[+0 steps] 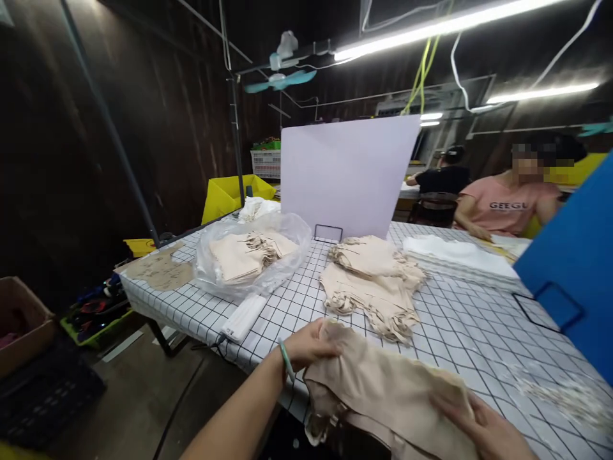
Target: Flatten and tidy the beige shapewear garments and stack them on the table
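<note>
Both of my hands hold a beige fabric piece (pixel 383 390) at the near edge of the table. My left hand (pixel 309 345) grips its upper left corner; a green band sits on that wrist. My right hand (pixel 483 425) lies on the fabric's right side, fingers pressed onto it. Just beyond lie two stacked piles of the same beige fabric pieces (pixel 373 281) with frayed threads.
A clear plastic bag of beige pieces (pixel 251 255) and a white flat device (pixel 244 317) sit left on the checked tablecloth (pixel 479 332). A white board (pixel 347 176) stands behind, a blue board (pixel 572 268) at right. White folded cloth (pixel 457 252) lies far right. Two people sit beyond.
</note>
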`<action>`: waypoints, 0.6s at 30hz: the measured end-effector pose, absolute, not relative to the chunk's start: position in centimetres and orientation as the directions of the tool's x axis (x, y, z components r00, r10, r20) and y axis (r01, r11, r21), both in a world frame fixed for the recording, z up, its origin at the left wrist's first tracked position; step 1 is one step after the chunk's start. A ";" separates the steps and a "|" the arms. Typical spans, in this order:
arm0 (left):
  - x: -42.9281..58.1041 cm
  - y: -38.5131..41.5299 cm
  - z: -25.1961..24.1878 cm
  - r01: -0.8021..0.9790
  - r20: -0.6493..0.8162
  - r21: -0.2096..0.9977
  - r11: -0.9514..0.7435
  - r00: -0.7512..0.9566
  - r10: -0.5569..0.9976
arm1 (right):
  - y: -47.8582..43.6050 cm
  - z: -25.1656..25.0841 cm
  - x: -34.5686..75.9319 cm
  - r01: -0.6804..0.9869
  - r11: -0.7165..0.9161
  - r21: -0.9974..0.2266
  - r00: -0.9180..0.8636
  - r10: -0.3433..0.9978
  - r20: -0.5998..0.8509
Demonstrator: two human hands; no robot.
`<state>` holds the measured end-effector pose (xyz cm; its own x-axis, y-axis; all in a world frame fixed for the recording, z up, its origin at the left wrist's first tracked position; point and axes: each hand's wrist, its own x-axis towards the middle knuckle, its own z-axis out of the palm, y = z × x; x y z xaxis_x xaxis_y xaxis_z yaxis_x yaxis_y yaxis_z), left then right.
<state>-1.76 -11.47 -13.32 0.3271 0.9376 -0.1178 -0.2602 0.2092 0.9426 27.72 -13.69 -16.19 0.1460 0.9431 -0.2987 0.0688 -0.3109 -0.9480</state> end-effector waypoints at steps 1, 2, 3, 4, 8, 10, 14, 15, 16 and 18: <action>-2.4 -11.9 -12.3 -0.300 -0.087 0.933 0.198 0.345 0.934 | -13.7 -15.2 27.9 -0.008 -0.347 -0.938 0.118 0.931 -0.345; -3.1 -12.3 -11.1 -0.313 -0.063 0.932 0.180 0.350 0.935 | -13.6 -13.9 28.0 -0.067 -0.374 -0.925 0.095 0.921 -0.379; -3.8 -12.6 -9.8 -0.314 -0.043 0.936 0.158 0.342 0.939 | -13.1 -12.4 28.0 -0.109 -0.379 -0.919 0.085 0.917 -0.389; -4.6 -12.8 -8.4 -0.310 -0.027 0.941 0.133 0.324 0.946 | -12.5 -10.7 27.8 -0.131 -0.364 -0.922 0.084 0.923 -0.376; -7.6 -12.2 -3.4 -0.290 0.095 0.956 -0.048 0.149 0.984 | -8.6 -3.7 25.2 -0.101 -0.159 -0.982 0.050 0.985 -0.164; -8.7 -11.5 -1.8 -0.268 0.176 0.950 -0.159 0.040 0.984 | -6.3 -0.9 23.2 -0.076 -0.048 -0.996 -0.027 0.999 -0.046; -10.7 -10.0 0.0 -0.234 0.260 0.927 -0.293 -0.160 0.952 | -1.2 3.1 19.2 -0.064 0.093 -0.994 -0.163 0.981 0.103; -11.3 -9.6 0.4 -0.231 0.266 0.923 -0.308 -0.194 0.944 | 0.0 3.9 18.2 -0.063 0.109 -0.992 -0.190 0.975 0.119; -12.0 -9.3 0.7 -0.231 0.269 0.919 -0.319 -0.220 0.937 | 1.3 4.6 17.1 -0.066 0.119 -0.991 -0.214 0.968 0.131; -13.6 -8.6 1.6 -0.224 0.265 0.918 -0.326 -0.262 0.928 | 3.6 6.2 14.7 -0.082 0.136 -0.987 -0.262 0.953 0.153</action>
<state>-13.59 -8.63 1.64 -0.2616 0.9280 0.2653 -0.2243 -0.3258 0.9185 14.73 3.58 6.15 -0.2620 0.9529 0.1527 -0.0822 0.1356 -0.9873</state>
